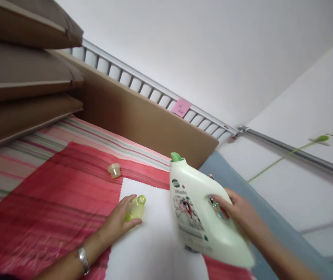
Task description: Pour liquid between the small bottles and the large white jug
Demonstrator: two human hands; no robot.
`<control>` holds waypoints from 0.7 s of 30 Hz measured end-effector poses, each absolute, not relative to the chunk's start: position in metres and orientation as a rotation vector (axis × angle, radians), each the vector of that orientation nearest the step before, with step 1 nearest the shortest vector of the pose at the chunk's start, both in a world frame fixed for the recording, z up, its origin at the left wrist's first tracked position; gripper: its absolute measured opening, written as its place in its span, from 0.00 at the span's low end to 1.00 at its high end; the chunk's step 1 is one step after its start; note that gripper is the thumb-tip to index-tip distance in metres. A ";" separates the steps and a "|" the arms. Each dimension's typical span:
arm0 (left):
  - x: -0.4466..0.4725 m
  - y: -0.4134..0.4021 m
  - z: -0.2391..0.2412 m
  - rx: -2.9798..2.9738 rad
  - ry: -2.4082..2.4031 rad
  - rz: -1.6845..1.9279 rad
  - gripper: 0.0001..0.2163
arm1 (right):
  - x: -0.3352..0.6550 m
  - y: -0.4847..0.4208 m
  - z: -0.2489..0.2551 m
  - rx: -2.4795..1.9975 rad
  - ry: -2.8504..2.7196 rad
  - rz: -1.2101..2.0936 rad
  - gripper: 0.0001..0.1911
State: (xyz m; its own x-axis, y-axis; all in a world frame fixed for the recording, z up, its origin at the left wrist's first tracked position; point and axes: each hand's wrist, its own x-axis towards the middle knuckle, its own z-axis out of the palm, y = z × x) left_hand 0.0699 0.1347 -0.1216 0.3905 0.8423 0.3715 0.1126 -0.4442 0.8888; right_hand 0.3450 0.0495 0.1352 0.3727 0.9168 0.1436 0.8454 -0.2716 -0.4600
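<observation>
Plainly, the left hand's [116, 222] fingers wrap the small uncapped bottle [135, 209] on the white cloth [154, 249]. The right hand [239, 214] grips the tilted detergent jug [201, 217] by its handle. Judging so, a steady bottle and close spout [175, 157] matter.

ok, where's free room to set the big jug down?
Free: red cloth left of the left hand, below the cap; white sheet between both hands. Crowded: around the small bottle and under the jug in the right hand.

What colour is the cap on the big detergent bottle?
Green cap on the pale detergent bottle in the right hand; head view.
</observation>
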 end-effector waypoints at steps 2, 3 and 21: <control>0.070 0.134 -0.123 1.828 0.813 1.121 0.28 | 0.347 0.036 0.140 -2.303 -1.657 0.183 0.24; 0.070 0.134 -0.124 1.831 0.808 1.121 0.29 | 0.347 0.030 0.140 -2.344 -1.703 0.195 0.26; 0.068 0.136 -0.125 1.860 0.773 1.056 0.31 | 0.318 0.027 0.141 -2.333 -2.292 0.199 0.21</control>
